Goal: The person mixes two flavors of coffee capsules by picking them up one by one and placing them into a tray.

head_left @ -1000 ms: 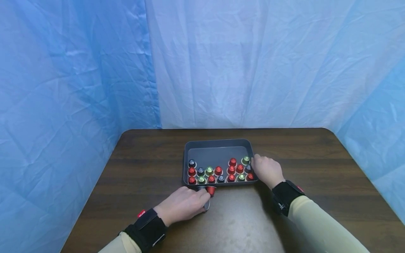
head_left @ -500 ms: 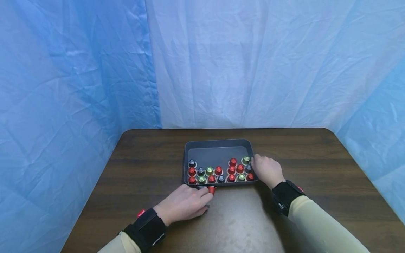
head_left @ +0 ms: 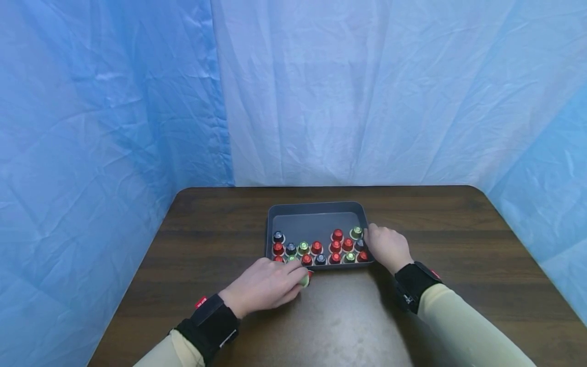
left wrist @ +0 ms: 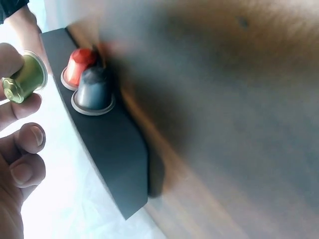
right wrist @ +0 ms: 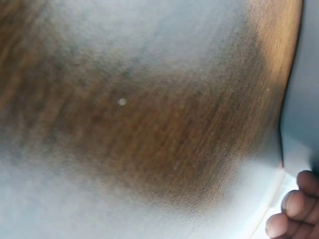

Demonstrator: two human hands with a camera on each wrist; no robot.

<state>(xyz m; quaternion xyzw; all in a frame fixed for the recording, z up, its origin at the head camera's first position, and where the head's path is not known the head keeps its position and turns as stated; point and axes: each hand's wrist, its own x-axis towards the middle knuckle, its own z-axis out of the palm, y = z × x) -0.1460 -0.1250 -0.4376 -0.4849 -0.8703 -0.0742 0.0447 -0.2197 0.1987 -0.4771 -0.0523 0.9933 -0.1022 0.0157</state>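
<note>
My left hand (head_left: pixel 266 285) pinches a green coffee capsule (left wrist: pixel 26 78) between thumb and fingertips, in front of the tray's near wall. The dark baking tray (head_left: pixel 302 220) holds rows of red, green and dark blue coffee capsules, standing rim down. Outside the tray, a red capsule (left wrist: pixel 79 64) and a dark blue capsule (left wrist: pixel 94 89) sit side by side with their rims against its front wall. In the head view my left hand mostly hides these two. My right hand (head_left: pixel 387 247) grips the tray's right side, its fingertips (right wrist: pixel 293 203) curled by the tray wall.
The brown wooden table (head_left: pixel 220 219) extends around the tray on all sides. Blue and white curtains (head_left: pixel 321 92) hang behind the table and along its sides. Inside the tray, the capsules occupy the near part.
My left hand has moved up towards the tray's front edge with the green capsule, now covering part of the nearest capsule row. My right hand and the tray have stayed still.
</note>
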